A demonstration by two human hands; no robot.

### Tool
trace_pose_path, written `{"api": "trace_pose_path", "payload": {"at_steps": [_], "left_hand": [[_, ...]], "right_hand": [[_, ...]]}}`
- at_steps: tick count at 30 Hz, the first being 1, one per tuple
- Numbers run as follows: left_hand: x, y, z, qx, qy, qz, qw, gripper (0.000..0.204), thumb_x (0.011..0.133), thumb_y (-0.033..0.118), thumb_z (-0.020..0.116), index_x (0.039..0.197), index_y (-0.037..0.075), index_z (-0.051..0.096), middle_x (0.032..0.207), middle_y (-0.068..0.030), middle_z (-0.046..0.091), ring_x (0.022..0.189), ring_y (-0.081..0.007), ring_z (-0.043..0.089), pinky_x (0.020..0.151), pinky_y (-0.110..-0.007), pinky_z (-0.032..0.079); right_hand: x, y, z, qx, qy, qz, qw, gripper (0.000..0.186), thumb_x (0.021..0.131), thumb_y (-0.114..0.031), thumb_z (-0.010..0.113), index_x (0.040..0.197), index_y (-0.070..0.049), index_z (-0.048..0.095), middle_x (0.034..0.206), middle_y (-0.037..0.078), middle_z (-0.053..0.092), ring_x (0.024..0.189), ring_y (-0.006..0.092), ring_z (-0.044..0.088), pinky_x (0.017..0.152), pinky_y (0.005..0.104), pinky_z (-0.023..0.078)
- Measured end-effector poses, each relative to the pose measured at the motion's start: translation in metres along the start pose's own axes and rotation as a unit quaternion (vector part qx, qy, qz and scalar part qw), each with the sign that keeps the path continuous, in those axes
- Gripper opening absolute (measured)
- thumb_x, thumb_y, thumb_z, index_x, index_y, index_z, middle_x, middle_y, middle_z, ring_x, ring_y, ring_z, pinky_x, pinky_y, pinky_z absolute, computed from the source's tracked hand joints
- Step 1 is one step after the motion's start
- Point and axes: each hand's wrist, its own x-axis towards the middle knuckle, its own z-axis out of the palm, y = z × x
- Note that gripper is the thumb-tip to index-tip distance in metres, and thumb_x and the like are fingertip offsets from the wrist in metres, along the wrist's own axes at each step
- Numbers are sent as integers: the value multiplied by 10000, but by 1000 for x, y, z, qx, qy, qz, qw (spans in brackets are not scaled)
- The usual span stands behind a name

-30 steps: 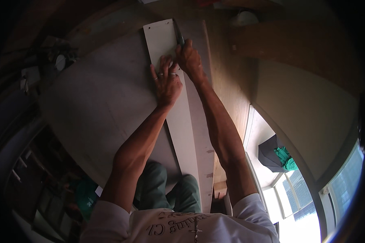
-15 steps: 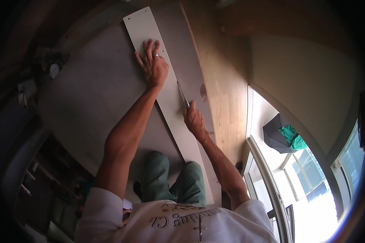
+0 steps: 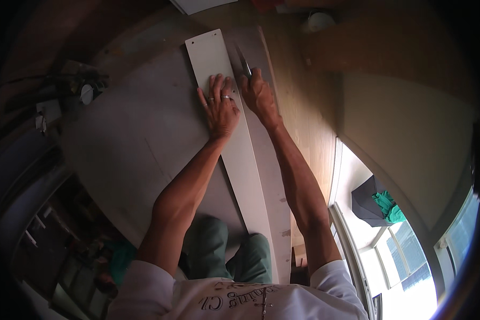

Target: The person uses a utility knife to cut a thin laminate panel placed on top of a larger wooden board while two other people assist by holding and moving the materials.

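Left hand (image 3: pixel 220 111) splays across a smooth, pale, straight-edged strip (image 3: pixel 243 176); right hand (image 3: pixel 259 98) grips a tapering knife (image 3: pixel 245 63).

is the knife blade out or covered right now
Out: the knife blade shows bare beyond the closed right hand, its tip pointing away from the person, right of the white board.

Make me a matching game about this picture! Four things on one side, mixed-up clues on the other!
Things:
1. Left fingers
2. Right fingers
3. Long strip
4. Trousers

Clues:
A. Dark green
B. Wrapped around a bladed tool
C. Whitish, with holes at its far end
D. Wearing rings, resting on the strip

Pairs: 1-D, 2-B, 3-C, 4-A
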Motion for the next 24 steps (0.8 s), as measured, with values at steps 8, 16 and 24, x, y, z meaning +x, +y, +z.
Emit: {"api": "trace_pose_path", "payload": {"at_steps": [8, 16, 24], "left_hand": [[2, -1, -10, -1, -20, -7, 1000, 643, 864, -12, 514, 1482, 143, 431, 1568, -67, 369, 1541, -269, 260, 1254, -611, 68], [3, 1, -10, 5, -27, -13, 1000, 608, 866, -28, 521, 1445, 136, 438, 1572, -70, 367, 1542, -273, 263, 1252, -620, 67], [1, -3, -7, -6, 11, 8, 1000, 496, 883, -30, 501, 1368, 69, 489, 1548, -97, 399, 1534, -284, 286, 1250, -625, 82]], "right_hand": [[52, -25, 12, 21, -36, 8, 999, 301, 998, -304, 549, 1059, -20, 469, 830, 333, 672, 868, 549, 649, 792, 613, 524], [50, -35, 7, 11, -61, 24, 998, 324, 991, -306, 541, 1064, -1, 459, 829, 328, 681, 857, 547, 658, 813, 600, 526], [55, -36, 16, -5, -103, 51, 993, 327, 967, -274, 532, 1055, 31, 454, 808, 323, 684, 849, 508, 695, 834, 576, 541]]}}
